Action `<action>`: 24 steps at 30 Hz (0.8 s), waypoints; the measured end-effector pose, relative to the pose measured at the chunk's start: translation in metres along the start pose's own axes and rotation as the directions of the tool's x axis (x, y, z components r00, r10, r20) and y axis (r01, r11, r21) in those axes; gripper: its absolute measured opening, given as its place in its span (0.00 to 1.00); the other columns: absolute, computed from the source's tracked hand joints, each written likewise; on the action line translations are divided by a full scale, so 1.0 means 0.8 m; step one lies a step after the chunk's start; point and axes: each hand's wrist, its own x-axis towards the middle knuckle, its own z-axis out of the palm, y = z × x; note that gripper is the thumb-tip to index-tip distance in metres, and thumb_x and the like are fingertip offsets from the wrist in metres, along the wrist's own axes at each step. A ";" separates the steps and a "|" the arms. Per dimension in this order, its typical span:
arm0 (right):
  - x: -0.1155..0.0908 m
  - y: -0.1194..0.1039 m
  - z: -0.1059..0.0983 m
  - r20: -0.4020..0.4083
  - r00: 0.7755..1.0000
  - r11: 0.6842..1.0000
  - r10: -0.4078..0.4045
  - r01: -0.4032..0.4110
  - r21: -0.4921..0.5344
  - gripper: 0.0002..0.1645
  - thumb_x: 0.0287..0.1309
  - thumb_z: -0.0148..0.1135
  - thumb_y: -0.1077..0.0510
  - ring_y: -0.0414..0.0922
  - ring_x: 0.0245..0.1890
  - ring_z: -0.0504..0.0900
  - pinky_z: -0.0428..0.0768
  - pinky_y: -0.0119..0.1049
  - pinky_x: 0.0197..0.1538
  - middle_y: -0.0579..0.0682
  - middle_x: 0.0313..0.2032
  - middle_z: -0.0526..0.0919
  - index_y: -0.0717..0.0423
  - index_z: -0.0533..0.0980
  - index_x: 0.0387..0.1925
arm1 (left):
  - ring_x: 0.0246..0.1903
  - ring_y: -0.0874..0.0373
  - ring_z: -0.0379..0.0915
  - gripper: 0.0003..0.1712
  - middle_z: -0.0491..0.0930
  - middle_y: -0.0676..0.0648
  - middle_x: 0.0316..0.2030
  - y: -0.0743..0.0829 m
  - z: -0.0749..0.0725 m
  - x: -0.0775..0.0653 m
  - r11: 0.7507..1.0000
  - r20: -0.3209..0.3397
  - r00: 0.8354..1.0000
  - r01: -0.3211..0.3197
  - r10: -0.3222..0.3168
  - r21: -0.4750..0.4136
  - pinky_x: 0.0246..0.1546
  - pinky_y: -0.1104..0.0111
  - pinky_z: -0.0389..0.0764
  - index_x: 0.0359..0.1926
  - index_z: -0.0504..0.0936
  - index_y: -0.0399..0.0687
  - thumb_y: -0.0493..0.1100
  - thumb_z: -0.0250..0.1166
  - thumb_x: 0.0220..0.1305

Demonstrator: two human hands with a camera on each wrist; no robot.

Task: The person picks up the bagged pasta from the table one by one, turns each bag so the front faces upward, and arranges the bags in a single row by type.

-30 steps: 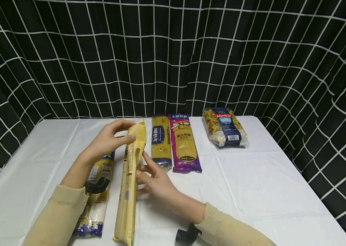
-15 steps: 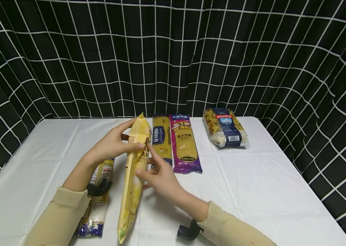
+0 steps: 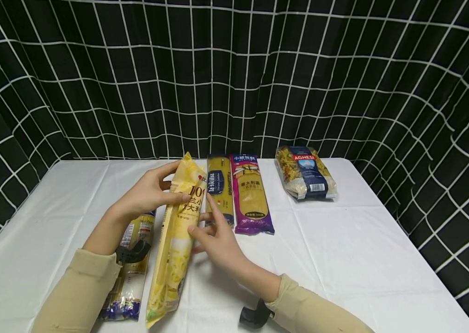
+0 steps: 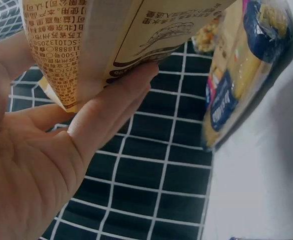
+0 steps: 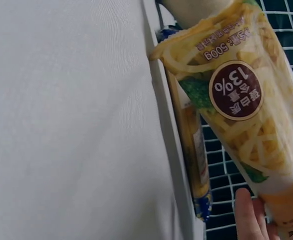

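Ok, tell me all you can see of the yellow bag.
The yellow bag is long and slim, in what looks like shiny plastic, printed with noodles, green leaves, dark lettering and a dark round 13% badge. It slants, its far end raised above the white table. The left hand grips it near that end; the right hand holds its right edge.

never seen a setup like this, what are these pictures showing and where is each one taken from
There is no machine here, just a person's two bare hands. The wide view comes from a camera worn on the head, looking forward and down; the close ones come from cameras on each wrist. The left hand grips the upper part of a yellow pasta bag, and the right hand holds its right edge. On the white cloth lie a blue-ended pack, partly hidden, a La Sicilia spaghetti pack, a purple pack and an Agnesi bag.
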 end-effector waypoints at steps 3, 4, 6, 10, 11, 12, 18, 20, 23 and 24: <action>-0.001 0.002 0.002 0.010 0.999 0.998 0.041 -0.041 0.041 0.53 0.71 0.62 0.58 0.49 0.49 0.84 0.88 0.52 0.49 0.63 0.65 0.71 0.41 0.42 0.85 | 0.58 0.36 0.79 0.49 0.71 0.33 0.68 0.000 -0.001 0.000 0.998 0.024 1.000 0.000 0.002 -0.061 0.44 0.55 0.88 0.81 0.56 0.43 0.29 0.70 0.64; -0.001 0.003 0.002 0.019 0.998 0.997 0.052 -0.053 0.058 0.53 0.71 0.61 0.58 0.52 0.52 0.84 0.87 0.51 0.50 0.65 0.67 0.70 0.42 0.42 0.85 | 0.59 0.36 0.78 0.49 0.70 0.32 0.68 0.001 -0.001 0.000 0.997 0.031 1.000 -0.002 0.004 -0.074 0.44 0.55 0.88 0.81 0.55 0.43 0.28 0.69 0.65; -0.002 0.004 0.003 0.042 0.997 0.994 0.063 -0.067 0.085 0.54 0.69 0.60 0.60 0.57 0.58 0.81 0.86 0.50 0.53 0.67 0.72 0.67 0.43 0.41 0.85 | 0.62 0.34 0.76 0.48 0.67 0.33 0.71 0.002 -0.001 -0.001 0.995 0.048 0.999 -0.010 0.015 -0.098 0.46 0.56 0.88 0.82 0.54 0.42 0.26 0.66 0.66; -0.002 0.005 0.005 0.068 0.995 0.986 0.070 -0.079 0.145 0.56 0.66 0.59 0.63 0.61 0.67 0.75 0.84 0.50 0.57 0.65 0.77 0.61 0.44 0.39 0.85 | 0.65 0.32 0.71 0.46 0.63 0.33 0.73 0.003 -0.003 -0.001 0.994 0.072 0.997 -0.018 0.026 -0.107 0.49 0.59 0.87 0.82 0.51 0.40 0.25 0.61 0.69; -0.002 0.005 0.005 0.068 0.995 0.985 0.070 -0.080 0.156 0.56 0.66 0.60 0.64 0.61 0.68 0.74 0.84 0.49 0.57 0.65 0.77 0.61 0.45 0.39 0.85 | 0.66 0.32 0.71 0.45 0.63 0.32 0.73 0.002 -0.003 -0.001 0.994 0.077 0.997 -0.017 0.025 -0.107 0.49 0.59 0.87 0.82 0.51 0.39 0.24 0.60 0.69; -0.002 0.006 0.005 0.070 0.995 0.983 0.069 -0.080 0.165 0.57 0.66 0.60 0.65 0.61 0.67 0.75 0.85 0.49 0.57 0.65 0.76 0.63 0.45 0.39 0.85 | 0.66 0.32 0.71 0.45 0.63 0.32 0.73 0.002 -0.004 -0.001 0.995 0.080 0.997 -0.012 0.021 -0.103 0.49 0.59 0.87 0.82 0.51 0.39 0.24 0.59 0.70; -0.001 0.007 0.002 0.065 0.997 0.984 0.040 -0.050 0.169 0.59 0.67 0.64 0.66 0.56 0.55 0.85 0.87 0.48 0.51 0.64 0.69 0.72 0.43 0.39 0.85 | 0.70 0.33 0.66 0.45 0.60 0.32 0.75 -0.002 -0.007 -0.001 0.997 0.079 0.997 0.021 -0.016 -0.068 0.53 0.60 0.84 0.83 0.47 0.43 0.27 0.57 0.73; 0.000 0.006 -0.001 0.062 0.998 0.987 0.021 -0.030 0.159 0.59 0.67 0.64 0.67 0.55 0.52 0.87 0.88 0.48 0.49 0.64 0.68 0.74 0.43 0.39 0.85 | 0.70 0.34 0.66 0.46 0.59 0.34 0.77 -0.002 -0.008 -0.002 0.998 0.067 0.997 0.041 -0.038 -0.046 0.55 0.58 0.83 0.84 0.45 0.45 0.29 0.59 0.73; 0.001 0.004 -0.005 0.057 0.998 0.988 -0.002 -0.007 0.153 0.59 0.67 0.65 0.67 0.52 0.48 0.88 0.88 0.48 0.47 0.64 0.65 0.76 0.41 0.39 0.85 | 0.68 0.34 0.69 0.48 0.59 0.35 0.76 -0.001 -0.009 -0.002 0.997 0.048 0.996 0.073 -0.073 0.005 0.57 0.55 0.82 0.84 0.45 0.48 0.34 0.62 0.74; 0.002 0.002 -0.007 0.054 0.998 0.988 -0.009 0.000 0.152 0.59 0.67 0.65 0.67 0.51 0.47 0.89 0.88 0.48 0.47 0.64 0.64 0.77 0.41 0.40 0.85 | 0.66 0.35 0.71 0.49 0.60 0.35 0.75 -0.001 -0.010 -0.002 0.996 0.038 0.995 0.087 -0.088 0.027 0.56 0.54 0.82 0.84 0.45 0.50 0.36 0.64 0.74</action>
